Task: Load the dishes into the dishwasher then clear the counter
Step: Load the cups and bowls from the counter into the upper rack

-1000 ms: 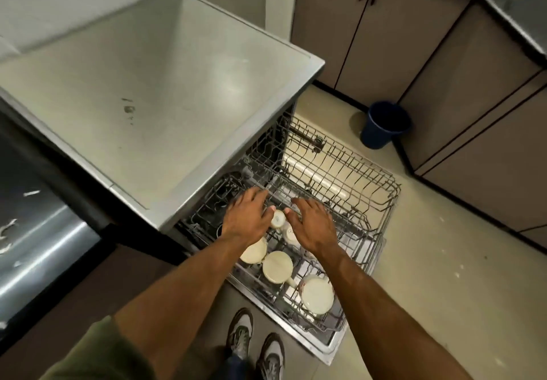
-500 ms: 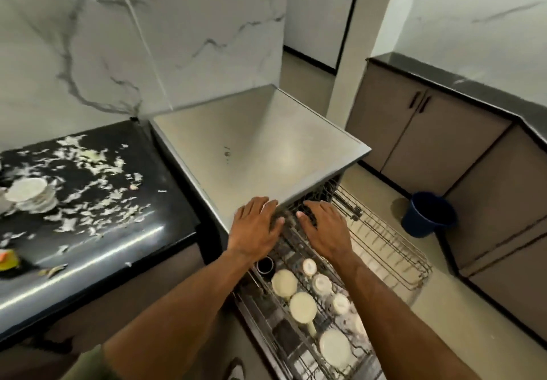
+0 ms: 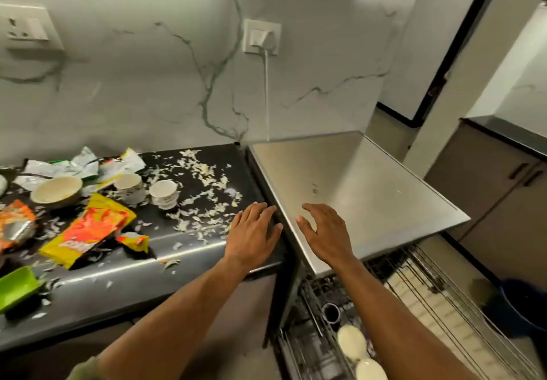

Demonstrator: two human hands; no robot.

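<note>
Left hand [image 3: 251,239], right hand [image 3: 324,236]: both spread, empty; risk: hasty reach could topple cups [image 3: 163,193] among slippery scraps [image 3: 204,202] on counter [image 3: 183,250].

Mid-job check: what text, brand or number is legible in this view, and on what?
Nothing is legible.
Large yellow-orange packet: white lettering, too blurred to read.
Small yellow wrapper: dark mark, too blurred.
Orange packet at left edge: print too blurred.
Silver-green wrappers: print too small.
Rightmost cup: dark pattern, unreadable.
</note>
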